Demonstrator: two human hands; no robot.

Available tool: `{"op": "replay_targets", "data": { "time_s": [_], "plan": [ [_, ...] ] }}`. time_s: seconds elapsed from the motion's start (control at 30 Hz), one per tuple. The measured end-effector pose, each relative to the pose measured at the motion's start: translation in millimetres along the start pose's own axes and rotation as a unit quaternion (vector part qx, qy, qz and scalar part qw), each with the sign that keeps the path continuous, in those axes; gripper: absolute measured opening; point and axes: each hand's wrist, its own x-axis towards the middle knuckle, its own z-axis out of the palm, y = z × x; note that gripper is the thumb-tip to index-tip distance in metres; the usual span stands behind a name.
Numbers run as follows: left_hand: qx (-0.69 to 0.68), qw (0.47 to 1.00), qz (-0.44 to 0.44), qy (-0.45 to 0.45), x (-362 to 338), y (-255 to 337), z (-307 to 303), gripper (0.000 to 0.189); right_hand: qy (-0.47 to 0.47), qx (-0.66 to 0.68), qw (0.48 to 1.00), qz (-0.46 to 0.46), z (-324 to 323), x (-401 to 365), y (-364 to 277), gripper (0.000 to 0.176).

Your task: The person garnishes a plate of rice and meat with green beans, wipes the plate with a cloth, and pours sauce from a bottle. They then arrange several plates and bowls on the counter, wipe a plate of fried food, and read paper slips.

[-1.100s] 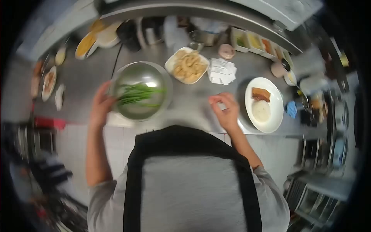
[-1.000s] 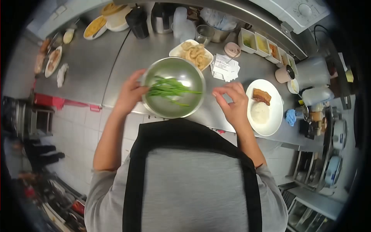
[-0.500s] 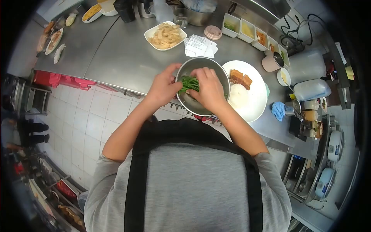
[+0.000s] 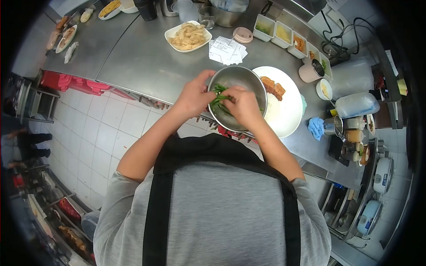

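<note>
A metal mixing bowl (image 4: pixel 244 78) is at the counter's front edge, and thin green beans (image 4: pixel 218 103) lie along its left inside. My left hand (image 4: pixel 195 97) grips the bowl's left rim, thumb over the inside. Inside the bowl, my right hand (image 4: pixel 242 104) has its fingers closed in a pinch on some of the beans. Just right of the bowl is a large white plate (image 4: pixel 292 106). It carries sliced browned meat (image 4: pixel 272 88) and a white mound (image 4: pixel 273 107) that looks like rice, partly hidden by the bowl.
Behind the bowl lie paper slips (image 4: pixel 227 50) and a white dish of pale strips (image 4: pixel 188 37). Several food tubs (image 4: pixel 282 35) line the back right. A blue cloth (image 4: pixel 316 128) is right of the plate. Another person (image 4: pixel 29 146) stands at the far left.
The bowl has shifted slightly right, closer to the plate. My right hand's fingers have drawn together on the beans, and the bunch looks looser. The whole view has shifted a little.
</note>
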Motion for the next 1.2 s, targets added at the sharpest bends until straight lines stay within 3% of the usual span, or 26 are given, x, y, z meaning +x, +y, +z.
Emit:
{"op": "replay_targets", "data": {
  "time_s": [0.13, 0.27, 0.33, 0.37, 0.43, 0.5, 0.6, 0.7, 0.8, 1.0, 1.1, 1.2],
  "plan": [
    [-0.021, 1.000, -0.010, -0.006, 2, -4, -1, 0.052, -0.036, 0.253, 0.951, 0.175, -26, 11, 13, 0.016],
    [-0.050, 0.999, -0.006, -0.020, 5, -12, -8, 0.053, 0.009, 0.372, 0.918, 0.142, -89, 21, -2, 0.017],
    [-0.084, 0.996, -0.002, -0.019, 3, -22, -16, 0.052, -0.020, 0.338, 0.921, 0.190, -129, 17, -7, 0.015],
    [-0.108, 0.994, 0.001, -0.002, 0, -24, -19, 0.053, -0.033, 0.288, 0.942, 0.172, -142, 15, 2, 0.015],
    [-0.103, 0.995, -0.007, 0.011, -8, -28, -31, 0.052, -0.098, 0.115, 0.970, 0.191, -151, 9, 26, 0.017],
    [-0.100, 0.995, -0.011, 0.026, -12, -33, -41, 0.051, -0.179, -0.044, 0.963, 0.195, -142, 5, 55, 0.022],
    [-0.101, 0.994, -0.007, 0.043, -15, -37, -51, 0.052, -0.194, -0.159, 0.955, 0.160, -107, -5, 76, 0.027],
    [-0.106, 0.993, 0.001, 0.052, -18, -37, -59, 0.053, -0.179, -0.155, 0.955, 0.179, -100, -6, 81, 0.026],
    [-0.097, 0.993, -0.006, 0.062, -21, -33, -62, 0.053, -0.100, -0.077, 0.977, 0.174, -105, -10, 90, 0.023],
    [-0.108, 0.992, -0.001, 0.064, -17, -37, -57, 0.054, -0.099, -0.105, 0.978, 0.152, -111, -14, 96, 0.022],
    [-0.123, 0.991, -0.007, 0.057, -16, -33, -52, 0.054, -0.018, -0.057, 0.990, 0.126, -120, 1, 48, 0.020],
    [-0.094, 0.994, 0.009, 0.049, -12, -31, -47, 0.055, -0.037, -0.003, 0.999, 0.021, -100, 18, -2, 0.016]
  ]
}}
